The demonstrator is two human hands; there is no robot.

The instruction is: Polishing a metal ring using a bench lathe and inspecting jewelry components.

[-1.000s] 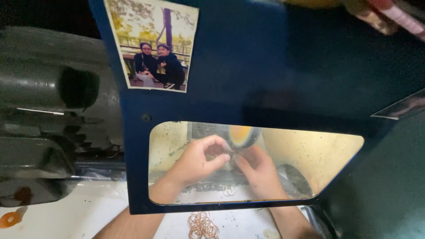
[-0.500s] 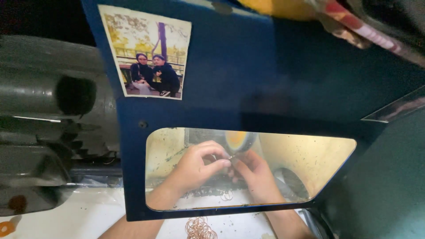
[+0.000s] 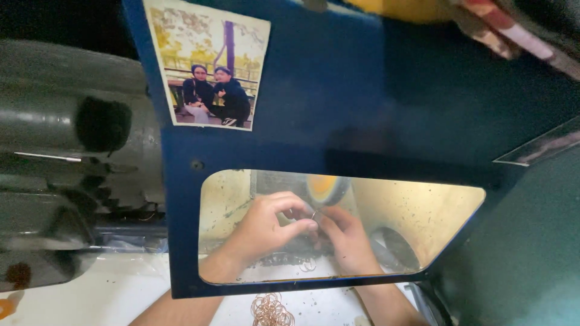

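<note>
Through the clear window of a blue guard panel (image 3: 338, 102) I see both my hands close together. My left hand (image 3: 266, 226) and my right hand (image 3: 344, 235) pinch a small thin metal ring (image 3: 313, 215) between their fingertips, just below a round yellowish polishing wheel (image 3: 326, 186). A loose ring (image 3: 307, 264) lies on the surface under the hands. A pile of several copper-coloured rings (image 3: 270, 309) rests on the white surface in front of the panel, between my forearms.
A grey-green motor housing (image 3: 66, 175) fills the left side. A photo of two seated people (image 3: 208, 69) is stuck on the blue panel. Inside the enclosure a dark round opening (image 3: 396, 250) sits at the right, with dark grit scattered on the floor.
The view has shifted slightly down and left. My hands stay together at the wheel, with the fingers adjusting their hold on the ring.
</note>
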